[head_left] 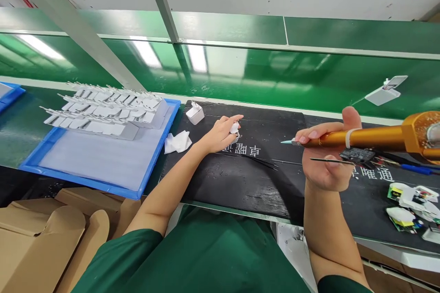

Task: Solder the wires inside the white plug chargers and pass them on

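Observation:
On the black mat (206,183), my left hand (220,135) has its thumb and fingers closed round a small white plastic part (234,128), most of it hidden by the fingers; the index finger points outward. My right hand (326,160) is raised above the mat, gripping a gold, pen-shaped tool (374,136) with a pale teal pointed tip (287,142). A black switch (359,154) and wires are fastened below its barrel. Left of my left hand sit a white boxy charger housing (195,113) and a crumpled white cloth or tissue (178,142).
A blue tray (139,192) at left bears rows of white parts (103,110). Opened circuit-board pieces (405,206) lie at right. A white device (383,94) shows at upper right. Brown cardboard boxes (41,238) stand at lower left. A green panel (240,73) runs behind the bench.

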Motion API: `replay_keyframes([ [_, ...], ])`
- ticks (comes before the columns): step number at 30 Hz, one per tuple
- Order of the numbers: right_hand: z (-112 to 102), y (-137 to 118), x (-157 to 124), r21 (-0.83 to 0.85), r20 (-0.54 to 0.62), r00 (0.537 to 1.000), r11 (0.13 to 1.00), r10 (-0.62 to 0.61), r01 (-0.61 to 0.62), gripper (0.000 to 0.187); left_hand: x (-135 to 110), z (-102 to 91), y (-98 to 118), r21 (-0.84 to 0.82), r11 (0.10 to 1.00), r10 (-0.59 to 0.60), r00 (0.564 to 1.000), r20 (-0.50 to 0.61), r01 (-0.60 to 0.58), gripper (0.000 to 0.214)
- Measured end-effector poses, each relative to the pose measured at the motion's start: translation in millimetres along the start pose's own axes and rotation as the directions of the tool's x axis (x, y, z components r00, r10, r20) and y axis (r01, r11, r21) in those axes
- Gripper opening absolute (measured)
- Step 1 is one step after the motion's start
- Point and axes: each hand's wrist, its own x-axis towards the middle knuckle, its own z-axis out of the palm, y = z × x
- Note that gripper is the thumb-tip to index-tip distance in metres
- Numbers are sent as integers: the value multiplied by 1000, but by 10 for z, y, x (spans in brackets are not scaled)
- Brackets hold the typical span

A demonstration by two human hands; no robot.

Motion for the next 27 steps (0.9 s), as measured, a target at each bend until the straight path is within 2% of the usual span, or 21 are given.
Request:
replay_keyframes([
  [3, -6, -1, -4, 0, 0, 1000, 1000, -7, 7, 47, -80, -25, 50, 122, 992, 24, 999, 29, -27, 48],
  [6, -2, -10, -11, -16, -20, 1000, 1000, -3, 2, 43, -131, 44, 60, 169, 985, 38, 998, -52, -29, 37],
  [10, -14, -15, -25, -13, 0, 1000, 1000, -4, 4, 44, -158, 163, 47, 130, 989, -39, 981, -192, 64, 24],
  [19, -44, -13, -25, 17, 10, 1000, 1000, -11, 11, 43, -133, 274, 124, 17, 976, -206, 944, -258, 218, 14],
  [21, -44, -16, -25, 4, -8, 1000, 1000, -6, 6, 43, -135, 290, 124, 54, 968, -226, 948, -226, 244, 17],
  [24, -49, -17, -24, -9, -5, 1000, 1000, -20, 20, 43, -149, 296, 120, 196, 941, -244, 955, -170, 276, 38],
  [27, -60, -9, -23, -2, -9, 999, 999, -32, 32, 46, -163, 294, 130, 325, 910, -221, 965, -138, 255, 47],
])
